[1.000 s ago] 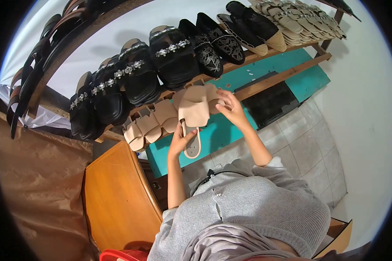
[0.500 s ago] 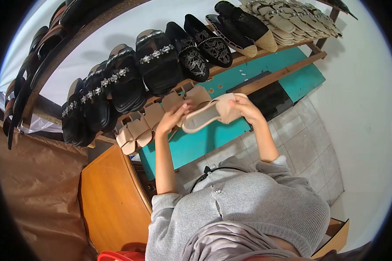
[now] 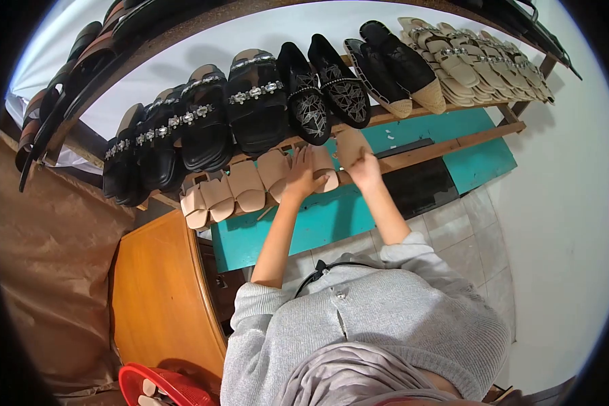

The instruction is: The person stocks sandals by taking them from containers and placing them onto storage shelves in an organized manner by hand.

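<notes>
One beige sandal point(image 3: 349, 144) in right hand point(image 3: 367, 168) at shelf edge point(image 3: 440, 145)

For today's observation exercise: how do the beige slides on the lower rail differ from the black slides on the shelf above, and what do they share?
Colour: beige slides are pale tan, black slides dark. Trim: beige slides have plain bands, black slides rows of silver gems. Contact: the left hand and right hand are on beige slides; none touches black slides. Both stand in rows.
</notes>
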Demonstrator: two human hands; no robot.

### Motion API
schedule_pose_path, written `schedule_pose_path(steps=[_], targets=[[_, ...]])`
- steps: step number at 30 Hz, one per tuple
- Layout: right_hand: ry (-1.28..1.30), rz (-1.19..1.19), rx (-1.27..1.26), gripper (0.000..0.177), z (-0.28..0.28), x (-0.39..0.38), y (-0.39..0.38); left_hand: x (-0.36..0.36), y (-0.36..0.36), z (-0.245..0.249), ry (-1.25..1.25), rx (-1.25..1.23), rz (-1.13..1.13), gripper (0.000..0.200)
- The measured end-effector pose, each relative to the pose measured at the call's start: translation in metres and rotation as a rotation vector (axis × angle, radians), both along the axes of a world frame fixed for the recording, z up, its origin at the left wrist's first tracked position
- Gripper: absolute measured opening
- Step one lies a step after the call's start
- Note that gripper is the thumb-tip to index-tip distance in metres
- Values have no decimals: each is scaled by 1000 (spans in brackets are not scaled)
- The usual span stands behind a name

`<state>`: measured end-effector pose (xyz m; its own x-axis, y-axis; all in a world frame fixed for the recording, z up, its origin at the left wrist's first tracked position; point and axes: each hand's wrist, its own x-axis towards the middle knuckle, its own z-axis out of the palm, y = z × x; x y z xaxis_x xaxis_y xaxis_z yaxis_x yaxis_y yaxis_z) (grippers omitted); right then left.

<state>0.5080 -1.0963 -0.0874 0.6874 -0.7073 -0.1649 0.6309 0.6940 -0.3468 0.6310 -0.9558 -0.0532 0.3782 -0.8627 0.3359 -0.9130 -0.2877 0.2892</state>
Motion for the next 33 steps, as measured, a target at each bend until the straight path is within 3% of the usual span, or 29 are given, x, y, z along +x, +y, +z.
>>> schedule_pose_path(steps=[4, 11, 21, 26, 33], targets=[[21, -238, 30, 30, -12, 37, 17, 14, 1, -16, -47, 3, -17, 69], [149, -80, 153, 32, -5, 18, 22, 14, 2, -22, -73, -176, -39, 61], [216, -97, 173, 33, 7, 20, 44, 9, 8, -9, -86, -118, -109, 60], [206, -39, 182, 34, -15, 28, 29, 5, 2, -15, -204, -155, 11, 56], [186, -12, 265, 32, 8, 13, 34, -5, -3, -18, -246, -211, 132, 56]])
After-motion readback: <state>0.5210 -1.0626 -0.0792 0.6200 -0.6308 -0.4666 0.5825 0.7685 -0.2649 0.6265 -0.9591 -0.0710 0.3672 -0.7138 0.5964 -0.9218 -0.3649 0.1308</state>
